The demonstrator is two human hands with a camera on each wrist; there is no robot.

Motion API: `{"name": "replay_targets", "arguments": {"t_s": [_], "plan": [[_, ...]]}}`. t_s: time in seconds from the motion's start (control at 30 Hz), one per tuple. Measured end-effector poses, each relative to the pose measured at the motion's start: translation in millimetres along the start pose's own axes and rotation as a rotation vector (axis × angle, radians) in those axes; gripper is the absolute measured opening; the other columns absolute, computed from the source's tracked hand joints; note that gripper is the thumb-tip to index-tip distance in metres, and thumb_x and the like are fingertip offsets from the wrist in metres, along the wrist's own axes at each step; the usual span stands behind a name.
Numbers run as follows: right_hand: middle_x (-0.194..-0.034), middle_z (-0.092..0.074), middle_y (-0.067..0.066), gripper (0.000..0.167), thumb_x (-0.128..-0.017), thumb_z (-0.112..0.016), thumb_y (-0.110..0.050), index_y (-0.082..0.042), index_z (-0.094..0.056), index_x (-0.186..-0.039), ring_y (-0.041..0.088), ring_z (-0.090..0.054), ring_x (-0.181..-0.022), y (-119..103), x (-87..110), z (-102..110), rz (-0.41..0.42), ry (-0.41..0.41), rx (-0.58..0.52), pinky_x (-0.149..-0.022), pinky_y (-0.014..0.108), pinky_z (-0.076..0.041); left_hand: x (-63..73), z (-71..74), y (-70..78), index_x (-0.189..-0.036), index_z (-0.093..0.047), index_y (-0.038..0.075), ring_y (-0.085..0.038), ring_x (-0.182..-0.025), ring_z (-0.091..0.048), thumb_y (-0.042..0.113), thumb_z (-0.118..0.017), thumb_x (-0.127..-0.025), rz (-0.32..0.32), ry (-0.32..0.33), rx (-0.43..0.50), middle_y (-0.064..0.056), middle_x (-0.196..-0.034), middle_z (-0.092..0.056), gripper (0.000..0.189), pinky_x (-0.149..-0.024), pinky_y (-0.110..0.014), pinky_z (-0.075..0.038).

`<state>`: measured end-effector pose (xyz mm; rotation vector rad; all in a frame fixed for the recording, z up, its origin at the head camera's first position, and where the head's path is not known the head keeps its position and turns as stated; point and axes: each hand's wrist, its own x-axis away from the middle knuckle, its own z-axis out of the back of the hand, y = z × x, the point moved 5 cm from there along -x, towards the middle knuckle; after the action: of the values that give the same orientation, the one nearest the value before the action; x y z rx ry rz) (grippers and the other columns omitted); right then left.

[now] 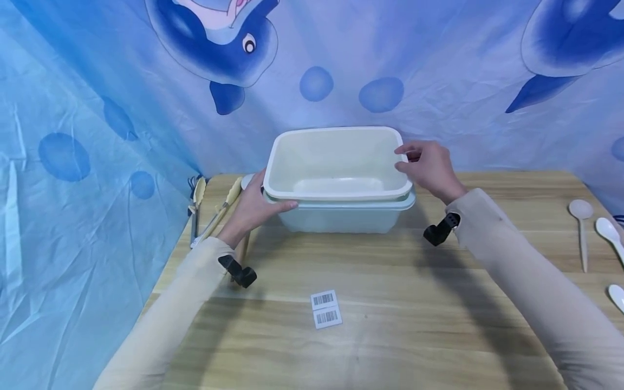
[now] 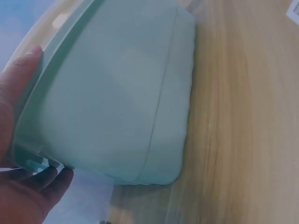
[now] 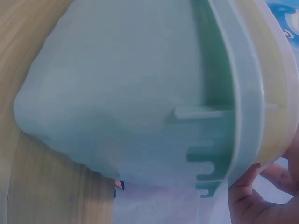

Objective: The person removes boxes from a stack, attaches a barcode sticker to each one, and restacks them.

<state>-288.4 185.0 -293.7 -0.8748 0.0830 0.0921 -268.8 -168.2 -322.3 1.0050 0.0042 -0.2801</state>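
Observation:
A white plastic basin (image 1: 336, 151) sits nested inside a light green basin (image 1: 341, 221), its rim standing a little above the green one. My left hand (image 1: 249, 210) grips the green basin's left end, thumb along the front of the rim and fingers beneath it, as the left wrist view shows on the green wall (image 2: 107, 93). At the opposite end my right hand (image 1: 431, 167) pinches the white basin's right rim between thumb and fingers. In the right wrist view its fingertips meet the white rim (image 3: 282, 93) just above the green rim.
Tongs (image 1: 221, 208) and other utensils lie left, partly behind my left hand. A slotted-looking spoon (image 1: 581, 210) and white spoons (image 1: 608, 232) are at the right edge. A barcode label (image 1: 326, 309) lies on the wooden table (image 1: 390, 346). A blue dolphin-print sheet (image 1: 351, 65) hangs behind.

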Motion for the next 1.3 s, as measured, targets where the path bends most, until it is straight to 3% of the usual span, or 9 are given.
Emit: {"name": "replay_targets", "arguments": {"t_s": [0.07,0.2,0.33,0.43,0.67,0.93,1.07,1.3], "plan": [[-0.112,-0.062,0.015,0.031,-0.090,-0.064,-0.017,-0.007,-0.065,-0.120,0.025,-0.057,-0.099,1,-2.4,1,-0.031,0.010,-0.029,-0.072,0.029,-0.050,-3.9,-0.3,-8.5,-0.145,-0.038,0.026,-0.024,-0.119,-0.052,0.034,-0.087,-0.071,-0.010,0.012,-0.011,-0.004,-0.134,-0.052,0.090,-0.103,-0.049,-0.042],[-0.098,-0.055,0.004,0.027,-0.088,-0.064,-0.012,-0.007,-0.066,-0.115,0.016,-0.050,-0.079,6,-7.7,2,-0.105,0.022,-0.181,-0.062,0.024,-0.047,-3.7,-0.6,-8.3,-0.144,-0.039,0.029,-0.022,-0.119,-0.053,0.040,-0.087,-0.068,-0.009,0.022,-0.012,-0.001,-0.132,-0.054,0.091,-0.104,-0.048,-0.042],[-0.105,-0.051,0.001,0.020,-0.089,-0.063,-0.011,-0.005,-0.062,-0.108,0.011,-0.044,-0.066,9,-13.2,-1,-0.145,0.014,-0.334,-0.057,0.023,-0.046,-5.0,-1.9,-9.7,-0.145,-0.039,0.030,-0.022,-0.120,-0.053,0.041,-0.087,-0.068,0.001,0.023,-0.016,-0.001,-0.134,-0.054,0.092,-0.105,-0.049,-0.041],[-0.111,-0.046,-0.001,0.014,-0.090,-0.060,-0.010,-0.006,-0.059,-0.104,0.011,-0.043,-0.070,10,-16.0,-3,-0.156,0.024,-0.354,-0.057,0.022,-0.043,-5.9,-2.8,-8.7,-0.144,-0.039,0.030,-0.021,-0.119,-0.053,0.042,-0.087,-0.067,-0.001,0.022,-0.014,0.000,-0.133,-0.054,0.091,-0.105,-0.048,-0.041],[-0.088,-0.049,0.001,0.013,-0.089,-0.056,-0.004,-0.006,-0.056,-0.102,0.012,-0.046,-0.075,8,-20.4,-6,-0.162,0.059,-0.390,-0.058,0.018,-0.044,-5.4,-1.4,-8.1,-0.145,-0.038,0.028,-0.023,-0.122,-0.051,0.035,-0.087,-0.070,0.028,0.018,0.006,-0.002,-0.135,-0.053,0.090,-0.108,-0.049,-0.038],[-0.089,-0.050,0.001,0.012,-0.090,-0.055,-0.003,-0.004,-0.054,-0.102,0.011,-0.049,-0.076,7,-21.6,-1,-0.128,0.073,-0.462,-0.060,0.017,-0.048,-7.0,-4.9,-11.2,-0.146,-0.036,0.020,-0.027,-0.128,-0.046,0.028,-0.086,-0.072,0.072,0.026,0.035,-0.007,-0.138,-0.050,0.090,-0.112,-0.052,-0.031],[-0.087,-0.050,0.002,0.012,-0.090,-0.055,-0.001,-0.004,-0.054,-0.101,0.012,-0.049,-0.076,7,-20.6,6,-0.147,0.095,-0.537,-0.061,0.016,-0.049,-8.0,-5.4,-10.7,-0.143,-0.039,0.024,-0.022,-0.129,-0.046,0.037,-0.087,-0.069,0.076,0.032,0.005,-0.001,-0.137,-0.051,0.089,-0.113,-0.051,-0.031],[-0.086,-0.052,0.005,0.010,-0.087,-0.055,0.005,0.001,-0.054,-0.096,0.015,-0.049,-0.077,-2,-21.8,19,-0.135,0.115,-0.774,-0.063,0.018,-0.052,-8.3,-3.4,-8.2,-0.145,-0.038,0.029,-0.022,-0.134,-0.042,0.045,-0.086,-0.068,0.088,0.035,-0.033,0.001,-0.143,-0.048,0.092,-0.113,-0.053,-0.031]]}}
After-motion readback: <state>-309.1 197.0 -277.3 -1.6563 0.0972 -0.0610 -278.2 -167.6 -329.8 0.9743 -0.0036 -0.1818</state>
